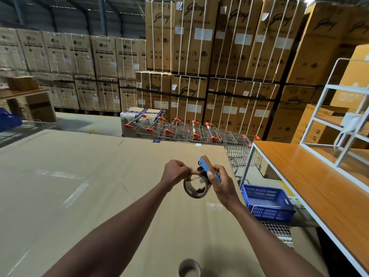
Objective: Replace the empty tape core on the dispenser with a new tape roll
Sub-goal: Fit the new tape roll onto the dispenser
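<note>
A blue tape dispenser is held up over the big cardboard sheet, with my right hand gripping its handle. A brown tape roll sits on the dispenser below the blue head. My left hand pinches the roll's upper left edge, apparently at the tape's loose end. An empty cardboard core stands on the sheet near the bottom edge, between my forearms.
A wooden-topped table with a white metal rack runs along the right. Blue plastic crates sit on the floor beside it. Shopping trolleys and stacked cartons stand behind the sheet.
</note>
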Tool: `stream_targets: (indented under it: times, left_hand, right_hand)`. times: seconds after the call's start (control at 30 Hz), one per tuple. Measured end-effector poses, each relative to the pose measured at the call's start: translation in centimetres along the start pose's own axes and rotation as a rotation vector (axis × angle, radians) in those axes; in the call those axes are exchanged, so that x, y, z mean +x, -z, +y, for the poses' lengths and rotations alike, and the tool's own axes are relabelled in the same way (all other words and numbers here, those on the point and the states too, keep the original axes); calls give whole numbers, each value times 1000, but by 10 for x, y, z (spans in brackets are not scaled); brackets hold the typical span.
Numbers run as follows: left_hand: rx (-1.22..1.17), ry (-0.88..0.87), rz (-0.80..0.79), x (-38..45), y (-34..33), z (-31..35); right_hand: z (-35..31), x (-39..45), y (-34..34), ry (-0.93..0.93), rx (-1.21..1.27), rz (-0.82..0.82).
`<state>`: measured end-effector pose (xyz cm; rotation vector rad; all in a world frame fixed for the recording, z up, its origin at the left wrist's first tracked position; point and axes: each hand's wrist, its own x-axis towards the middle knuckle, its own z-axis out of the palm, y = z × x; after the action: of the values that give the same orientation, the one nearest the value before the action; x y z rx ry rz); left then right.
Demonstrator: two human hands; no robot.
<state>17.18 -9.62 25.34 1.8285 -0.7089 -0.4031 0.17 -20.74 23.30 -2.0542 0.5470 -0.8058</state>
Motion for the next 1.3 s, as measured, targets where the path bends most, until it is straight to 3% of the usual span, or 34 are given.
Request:
stream_targets:
  times: [0.2,0.57,0.8,0.97,1.3]
  left_hand:
    - [-21,-4,51,-5,-1,2]
    - [-93,145,168,1,1,-9]
    - [-316,294,191,3,4,-24]
    - [-484,381,218,0,-9,-33]
    - [-559,418,229,-13,-25,-44]
  right_hand:
    - [8,-5,-1,-1,6,14]
    - [26,-12,-3,25,43,135]
    - [34,-18,1,-28,193,246]
    - [24,-24,-1,-33,164,329]
    - [30,-20,-7,-100,201,493]
